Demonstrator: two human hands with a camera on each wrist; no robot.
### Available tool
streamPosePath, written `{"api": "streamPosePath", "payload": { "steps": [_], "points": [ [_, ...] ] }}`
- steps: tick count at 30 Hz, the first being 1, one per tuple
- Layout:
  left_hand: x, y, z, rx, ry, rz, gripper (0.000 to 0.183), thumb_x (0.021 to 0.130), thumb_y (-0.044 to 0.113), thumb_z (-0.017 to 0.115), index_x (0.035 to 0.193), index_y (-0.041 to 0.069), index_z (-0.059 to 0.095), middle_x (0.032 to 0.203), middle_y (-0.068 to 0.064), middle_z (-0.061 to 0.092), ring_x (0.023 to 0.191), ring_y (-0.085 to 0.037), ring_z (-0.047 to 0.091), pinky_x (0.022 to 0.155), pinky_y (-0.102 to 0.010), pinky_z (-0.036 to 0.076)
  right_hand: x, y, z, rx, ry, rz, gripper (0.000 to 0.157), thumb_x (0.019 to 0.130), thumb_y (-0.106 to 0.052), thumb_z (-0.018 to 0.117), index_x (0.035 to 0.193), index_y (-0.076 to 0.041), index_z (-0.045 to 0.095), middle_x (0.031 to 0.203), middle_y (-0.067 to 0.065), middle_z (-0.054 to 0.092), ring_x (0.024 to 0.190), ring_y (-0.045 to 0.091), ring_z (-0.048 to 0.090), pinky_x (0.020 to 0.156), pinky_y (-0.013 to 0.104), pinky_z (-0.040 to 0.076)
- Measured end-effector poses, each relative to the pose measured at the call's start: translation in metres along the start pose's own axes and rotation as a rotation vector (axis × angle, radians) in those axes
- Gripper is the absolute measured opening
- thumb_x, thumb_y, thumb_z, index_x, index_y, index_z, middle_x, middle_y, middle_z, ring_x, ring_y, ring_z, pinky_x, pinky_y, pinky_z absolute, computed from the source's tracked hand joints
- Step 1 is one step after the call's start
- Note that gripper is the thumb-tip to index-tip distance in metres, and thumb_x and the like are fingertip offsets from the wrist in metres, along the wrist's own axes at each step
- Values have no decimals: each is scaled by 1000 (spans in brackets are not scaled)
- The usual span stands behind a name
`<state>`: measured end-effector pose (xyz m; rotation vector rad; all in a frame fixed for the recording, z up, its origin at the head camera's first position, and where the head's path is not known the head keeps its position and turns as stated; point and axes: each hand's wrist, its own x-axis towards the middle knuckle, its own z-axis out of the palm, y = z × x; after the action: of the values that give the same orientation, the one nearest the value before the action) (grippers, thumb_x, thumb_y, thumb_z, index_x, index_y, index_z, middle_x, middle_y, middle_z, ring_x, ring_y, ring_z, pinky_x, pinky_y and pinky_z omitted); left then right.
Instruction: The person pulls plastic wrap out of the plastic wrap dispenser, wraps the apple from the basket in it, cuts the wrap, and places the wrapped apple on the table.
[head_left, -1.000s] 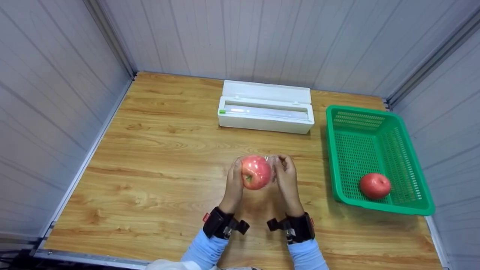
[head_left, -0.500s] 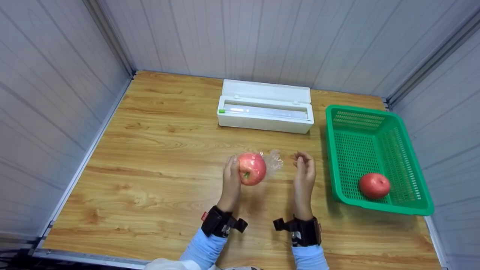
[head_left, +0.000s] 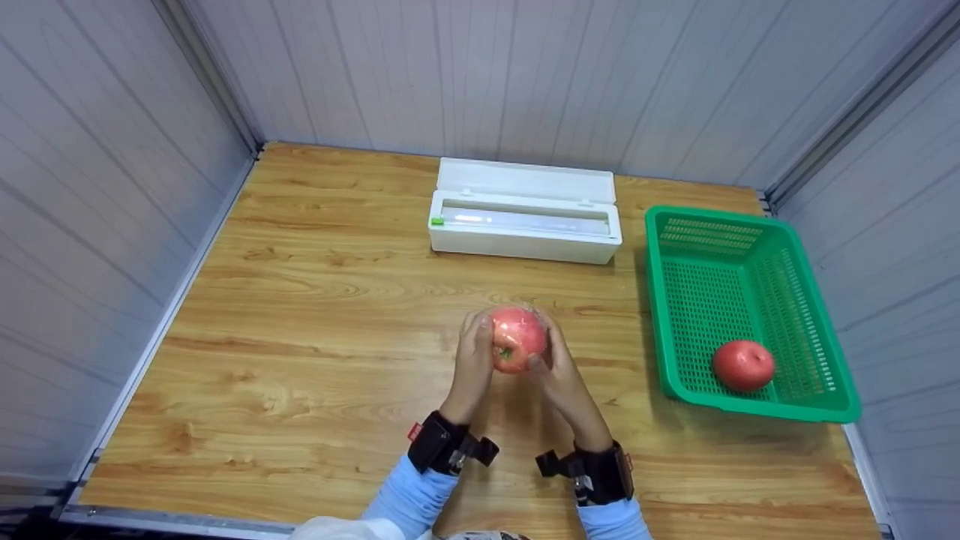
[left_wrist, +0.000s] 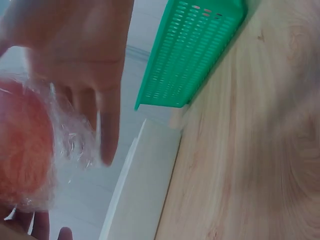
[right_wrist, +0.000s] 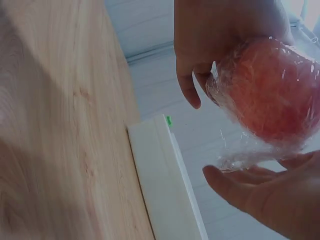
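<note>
A red apple (head_left: 517, 330) in clear cling film is held up over the middle of the table. My left hand (head_left: 472, 364) grips its left side, thumb towards me. On the other side my right hand (head_left: 564, 379) lies against the apple, thumb at its lower front. In the left wrist view, loose film (left_wrist: 75, 142) bunches out beside the right hand's straight fingers (left_wrist: 109, 130). The right wrist view has the right hand (right_wrist: 280, 195) under the crinkled film (right_wrist: 245, 156), with the left hand (right_wrist: 225, 35) above, around the wrapped apple.
A white cling film box (head_left: 525, 246) with its lid raised stands at the back of the wooden table (head_left: 300, 337). On the right, a green basket (head_left: 656, 300) holds another red apple (head_left: 743, 366). Pale panels (head_left: 375, 75) enclose the table.
My right hand let go of the film and drew away to the right, then came back against the apple, folding the loose film in. My left hand kept its hold.
</note>
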<state>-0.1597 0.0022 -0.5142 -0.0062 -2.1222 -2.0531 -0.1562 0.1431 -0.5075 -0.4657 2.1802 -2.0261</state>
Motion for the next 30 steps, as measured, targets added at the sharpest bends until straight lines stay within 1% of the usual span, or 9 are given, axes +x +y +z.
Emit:
{"api": "streamPosePath", "payload": {
  "steps": [4,8,10,12,17,21,25,28,30],
  "points": [
    [0,-1,10,25,-18,32,62,96,53,27,121,8,60,106,-12,42,98,-18,40,87,-34,41,-5,-3,-1,-19,42,42,110,72,-63,63,147,-6,7,150,25,16,136,43,26,109,53,30],
    [2,3,23,47,-67,46,64,94,60,27,119,13,62,103,-8,41,94,-15,37,80,-29,40,-8,-5,-10,-31,135,88,103,74,-35,77,147,-11,8,152,19,17,136,38,28,107,50,34],
    [3,6,29,48,-113,40,62,95,58,27,119,13,61,102,-7,41,91,-14,39,77,-29,42,-9,-7,-17,-33,180,124,96,76,-22,76,146,-11,12,150,17,22,134,35,32,106,47,37],
    [5,8,36,61,-165,39,62,95,59,27,121,13,60,103,-8,42,92,-13,42,80,-29,43,-11,-10,-25,-19,221,147,87,78,-12,73,145,-8,17,147,16,27,132,32,35,105,43,39],
    [11,16,50,89,-330,73,67,92,64,29,131,14,51,115,-11,47,102,-15,48,87,-30,45,-19,-18,-50,-57,305,169,74,80,-8,66,141,-3,24,140,18,34,126,29,39,97,29,41],
    [16,21,60,82,-458,113,59,95,56,34,138,16,42,124,-11,47,109,-17,50,91,-29,45,-25,-24,-70,-98,336,162,72,82,-8,63,141,-5,23,139,17,33,124,26,38,91,20,42],
    [19,25,69,67,-573,117,51,97,40,43,142,17,36,135,-10,43,116,-17,50,95,-26,46,-30,-28,-86,-102,357,162,73,82,-8,61,141,-7,19,139,17,31,122,26,38,85,14,45],
    [21,28,75,45,-639,115,50,97,30,48,143,19,34,140,-10,40,119,-18,51,93,-24,48,-33,-31,-94,-104,382,180,73,82,-7,61,140,-6,17,139,19,31,123,28,38,83,12,45],
    [22,30,80,33,-663,122,51,96,27,51,143,19,34,141,-9,41,119,-18,52,91,-22,49,-35,-33,-99,-105,390,194,71,83,-7,61,138,-6,16,139,20,31,123,28,38,82,11,45]
  ]
}}
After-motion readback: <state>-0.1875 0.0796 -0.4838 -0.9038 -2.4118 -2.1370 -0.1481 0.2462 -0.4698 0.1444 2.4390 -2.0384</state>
